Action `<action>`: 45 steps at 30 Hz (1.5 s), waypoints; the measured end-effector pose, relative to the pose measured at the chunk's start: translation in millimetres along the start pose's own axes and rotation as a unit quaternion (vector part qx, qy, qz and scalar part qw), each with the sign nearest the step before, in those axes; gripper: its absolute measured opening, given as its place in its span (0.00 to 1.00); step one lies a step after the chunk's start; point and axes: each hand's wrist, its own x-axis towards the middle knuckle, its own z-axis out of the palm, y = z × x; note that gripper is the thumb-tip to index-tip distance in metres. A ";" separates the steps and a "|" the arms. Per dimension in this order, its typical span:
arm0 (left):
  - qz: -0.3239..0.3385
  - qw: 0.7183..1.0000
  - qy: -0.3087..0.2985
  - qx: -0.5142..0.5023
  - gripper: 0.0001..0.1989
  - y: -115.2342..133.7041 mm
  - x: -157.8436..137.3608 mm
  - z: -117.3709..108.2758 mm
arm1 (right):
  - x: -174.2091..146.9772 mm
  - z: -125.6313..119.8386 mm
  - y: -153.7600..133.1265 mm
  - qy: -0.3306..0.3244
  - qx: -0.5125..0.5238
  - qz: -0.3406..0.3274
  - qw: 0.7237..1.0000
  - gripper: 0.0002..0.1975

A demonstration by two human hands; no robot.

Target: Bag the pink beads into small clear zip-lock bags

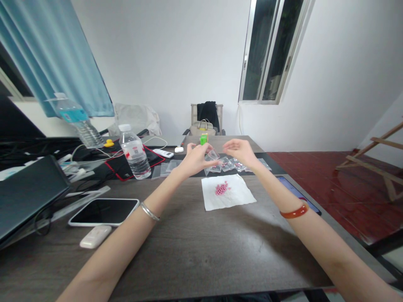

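Note:
My left hand point(197, 160) is raised above the far part of the table, its fingers closed on a small clear plastic bag point(214, 155). Just to the right of that bag, my right hand point(241, 152) has its fingers curled and pressed together; whatever they may hold is too small to make out. Below the hands lies a white paper napkin point(233, 201) with a cluster of pink beads point(222, 188) on it. Behind the napkin is a row of small clear bags point(234, 164), some with pink bits inside.
Flat clear bags point(165, 168) lie left of my left hand, near a water bottle point(134, 153). A tablet point(103, 212), a white case point(95, 236) and a laptop point(28, 197) occupy the left side. A phone point(297, 193) lies at the right edge.

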 end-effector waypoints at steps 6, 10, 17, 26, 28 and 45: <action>-0.020 0.997 -0.010 -0.075 0.22 -1.7 2.5 5.7 | -7.2 4.7 -28.1 -0.017 0.046 -0.022 0.999 0.10; -0.015 0.995 -0.009 -0.103 0.22 -2.0 2.4 4.5 | -9.0 6.2 -31.2 -0.037 0.047 -0.015 0.998 0.10; -0.031 0.990 0.011 -0.139 0.22 -2.6 1.9 0.2 | -1.1 -16.4 -18.3 -0.032 -0.011 -0.008 0.999 0.07; -0.049 0.983 0.040 -0.172 0.28 -4.6 2.9 1.5 | -7.6 3.7 27.5 -0.359 -0.142 0.064 0.920 0.10; -0.047 0.983 0.048 -0.170 0.30 -5.5 3.0 0.9 | -10.7 11.8 32.0 -0.385 -0.132 0.076 0.910 0.10; -0.051 0.985 0.060 -0.157 0.27 -2.0 3.0 0.4 | -13.4 17.8 52.5 -0.371 -0.189 0.037 0.908 0.12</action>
